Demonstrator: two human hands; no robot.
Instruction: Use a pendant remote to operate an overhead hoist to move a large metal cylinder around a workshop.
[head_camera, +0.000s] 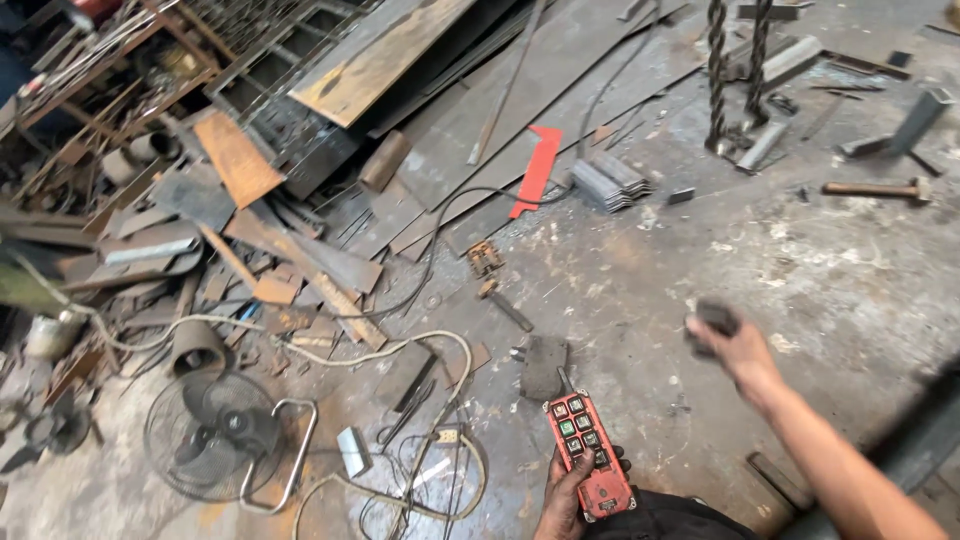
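Two hands in the shot, both ours, and both busy. Our left hand (570, 500) sits low near the bottom edge, fingers wrapped shut around a red pendant remote (588, 452) with a grid of green and dark buttons and a short antenna poking up; it looks like the hoist-control kind. Our right hand (735, 350) is stretched out over the concrete floor (830, 280), closed around a small dark chunk (712, 318). It's blurred, so we can't tell what the lump actually is, just that the fingers are curled tight on it.

As for the step, we'd say we're mid-carry with that chunk while keeping the remote ready, thumb near the lower buttons. Whatever comes next with the remote calls for a look at the two chains (735, 75) hanging at the top of the view, ends down by the floor, well away from both hands.

Around us it's a proper scrap pile: rusty plates and offcuts (300, 240) to the left, a red steel strip (537, 168), a stack of small grey plates (610, 182), a floor fan (215, 432) lying near a pale hose (330, 355), and a hammer (880, 188) off to the right.
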